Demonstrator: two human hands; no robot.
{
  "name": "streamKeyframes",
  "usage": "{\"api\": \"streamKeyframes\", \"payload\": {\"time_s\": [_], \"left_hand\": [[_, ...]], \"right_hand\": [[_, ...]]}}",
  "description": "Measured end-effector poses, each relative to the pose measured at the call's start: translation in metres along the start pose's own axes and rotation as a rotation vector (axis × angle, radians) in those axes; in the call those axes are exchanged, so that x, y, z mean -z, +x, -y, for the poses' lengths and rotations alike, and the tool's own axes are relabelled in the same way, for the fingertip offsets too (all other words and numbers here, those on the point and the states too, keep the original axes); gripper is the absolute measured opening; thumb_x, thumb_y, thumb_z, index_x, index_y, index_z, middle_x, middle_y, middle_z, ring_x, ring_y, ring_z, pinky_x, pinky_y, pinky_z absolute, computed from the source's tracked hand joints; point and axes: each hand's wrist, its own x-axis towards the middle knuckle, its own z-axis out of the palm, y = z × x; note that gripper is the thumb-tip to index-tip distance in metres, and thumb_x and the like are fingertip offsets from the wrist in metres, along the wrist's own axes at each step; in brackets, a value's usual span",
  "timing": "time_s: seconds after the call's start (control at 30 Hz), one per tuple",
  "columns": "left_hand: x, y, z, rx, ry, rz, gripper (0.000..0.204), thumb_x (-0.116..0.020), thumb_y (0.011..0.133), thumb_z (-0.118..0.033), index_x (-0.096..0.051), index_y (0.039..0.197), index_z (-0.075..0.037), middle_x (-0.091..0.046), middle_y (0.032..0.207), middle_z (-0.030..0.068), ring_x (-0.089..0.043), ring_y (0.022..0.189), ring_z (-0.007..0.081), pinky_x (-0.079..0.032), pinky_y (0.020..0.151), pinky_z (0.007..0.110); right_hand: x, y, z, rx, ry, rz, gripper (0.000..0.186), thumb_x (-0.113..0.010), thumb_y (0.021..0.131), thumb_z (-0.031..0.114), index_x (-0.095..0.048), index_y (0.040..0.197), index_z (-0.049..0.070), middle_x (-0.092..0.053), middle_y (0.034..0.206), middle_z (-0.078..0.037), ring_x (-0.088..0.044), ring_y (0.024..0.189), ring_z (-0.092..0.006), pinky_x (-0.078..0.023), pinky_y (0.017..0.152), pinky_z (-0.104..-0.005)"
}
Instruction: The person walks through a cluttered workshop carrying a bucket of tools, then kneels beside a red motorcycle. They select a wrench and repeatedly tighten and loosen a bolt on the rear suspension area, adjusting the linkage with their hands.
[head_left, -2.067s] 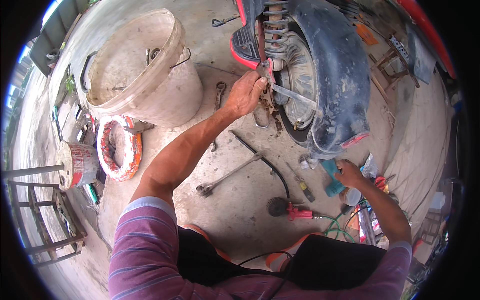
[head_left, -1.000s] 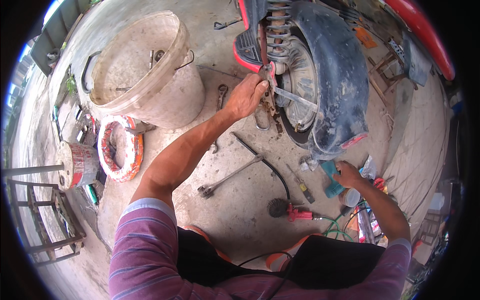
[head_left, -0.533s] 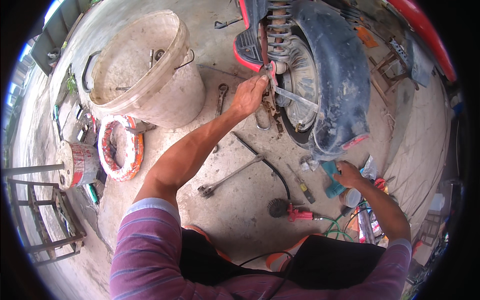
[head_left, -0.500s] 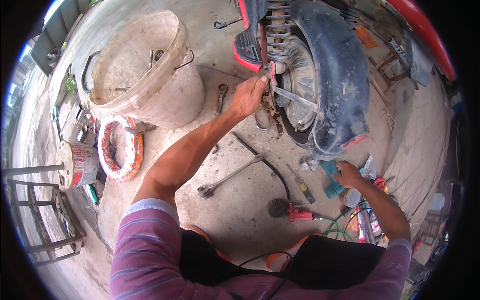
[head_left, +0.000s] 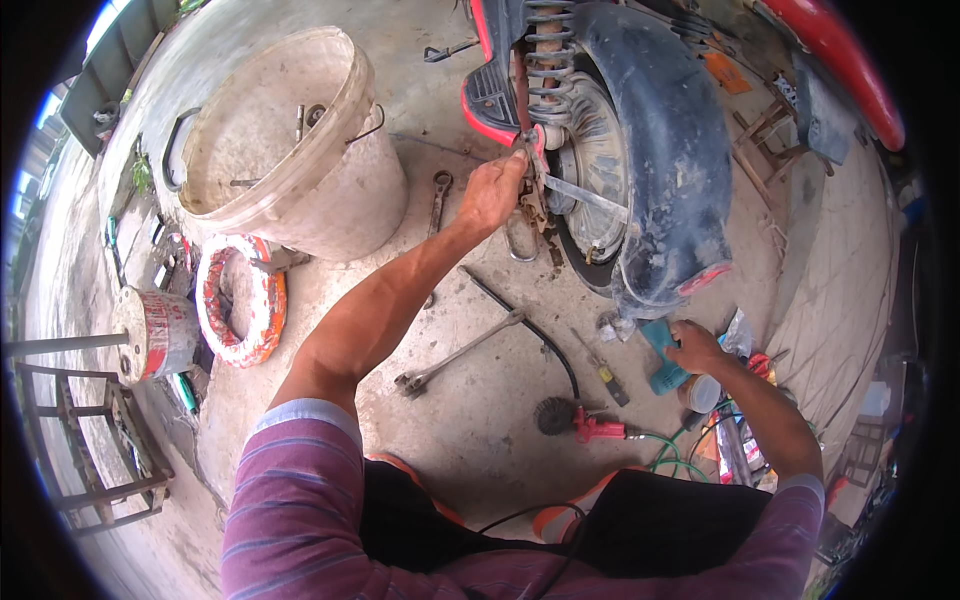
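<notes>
My left hand [head_left: 493, 190] is closed, its fingertips pinched at the axle end beside the scooter's rear wheel [head_left: 592, 160]. What lies between those fingers is hidden. Just above it is a coil spring shock absorber [head_left: 549, 60], and a flat metal bar [head_left: 585, 196] runs across the hub. The dusty black mudguard [head_left: 675, 150] covers the tyre on the right. Low on the right, my right hand [head_left: 695, 347] is closed on a teal packet [head_left: 662, 360] near the ground. A small lidded jar [head_left: 703, 393] stands close by its wrist.
A large dirty white bucket [head_left: 340, 195] stands left, beside a wrapped tyre [head_left: 243, 345]. On the concrete lie a ring spanner [head_left: 440, 195], a long-handled wrench [head_left: 460, 352], a black rod [head_left: 540, 335], a screwdriver [head_left: 604, 372] and a red air tool [head_left: 598, 428] with green hose.
The whole view has shifted very slightly. Both hands keep the same places and grips.
</notes>
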Motion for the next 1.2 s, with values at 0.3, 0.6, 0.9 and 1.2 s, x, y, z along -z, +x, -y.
{"api": "streamKeyframes", "payload": {"time_s": [0.3,0.6,0.9,1.2], "left_hand": [[0.006,-0.006,0.014,-0.446,0.118,-0.064,0.047,-0.048,0.109,-0.044,-0.056,0.108,0.002,-0.059,0.102,0.0259,-0.059,0.101,0.0474,-0.046,0.090,0.053],[0.003,-0.005,-0.004,-0.112,0.046,-0.019,0.048,-0.046,0.109,-0.041,-0.059,0.098,0.003,-0.063,0.090,0.0224,-0.060,0.089,0.0386,-0.046,0.083,0.045],[0.001,-0.010,0.000,-0.215,0.042,-0.049,0.046,-0.047,0.109,-0.040,-0.058,0.100,0.003,-0.061,0.096,0.0288,-0.059,0.096,0.0492,-0.045,0.090,0.052],[0.007,-0.002,0.009,-0.238,0.059,0.015,0.042,-0.049,0.109,-0.038,-0.058,0.097,0.001,-0.058,0.089,0.0219,-0.057,0.087,0.0399,-0.047,0.082,0.048]], "right_hand": [[-0.004,-0.003,-0.007,0.037,0.002,-0.033,0.046,-0.078,0.084,0.031,-0.065,0.115,0.001,-0.068,0.118,-0.021,-0.067,0.110,-0.0407,-0.055,0.094,-0.0479],[-0.001,0.002,0.000,0.007,-0.031,0.006,0.044,-0.076,0.084,0.032,-0.066,0.111,-0.001,-0.069,0.116,-0.023,-0.068,0.109,-0.0418,-0.055,0.093,-0.0489],[0.000,0.001,0.000,0.030,-0.041,-0.004,0.044,-0.078,0.083,0.030,-0.065,0.112,-0.002,-0.069,0.117,-0.024,-0.068,0.109,-0.0427,-0.055,0.093,-0.0496],[-0.004,0.001,0.001,0.025,-0.009,-0.027,0.045,-0.078,0.083,0.030,-0.065,0.112,-0.002,-0.069,0.116,-0.023,-0.068,0.109,-0.0425,-0.055,0.093,-0.0493]]}}
